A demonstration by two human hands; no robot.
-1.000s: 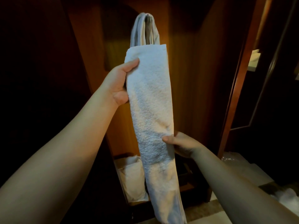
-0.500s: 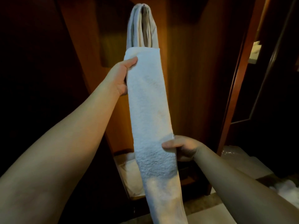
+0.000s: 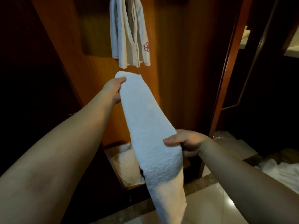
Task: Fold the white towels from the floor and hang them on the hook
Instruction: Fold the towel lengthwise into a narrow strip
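A white towel (image 3: 146,126), folded into a long narrow strip, slants from upper left to lower right in front of me. My left hand (image 3: 113,89) grips its top end, thumb over the front. My right hand (image 3: 186,142) pinches the strip lower down at its right edge, and the tail hangs below toward the floor. Above, another white towel (image 3: 127,33) with a pink embroidered flower hangs against the wooden panel; its hook is out of view.
A wooden wardrobe panel (image 3: 174,62) stands straight ahead, with a dark opening on the left. A low open compartment holds a white bag (image 3: 126,164). More white towels (image 3: 281,172) lie on the floor at the right. Glossy tiled floor (image 3: 210,206) spreads below.
The folded towel has come down and away from the hanging one, which now shows in full above. Both hands have kept their hold; the strip now tilts more to the right.
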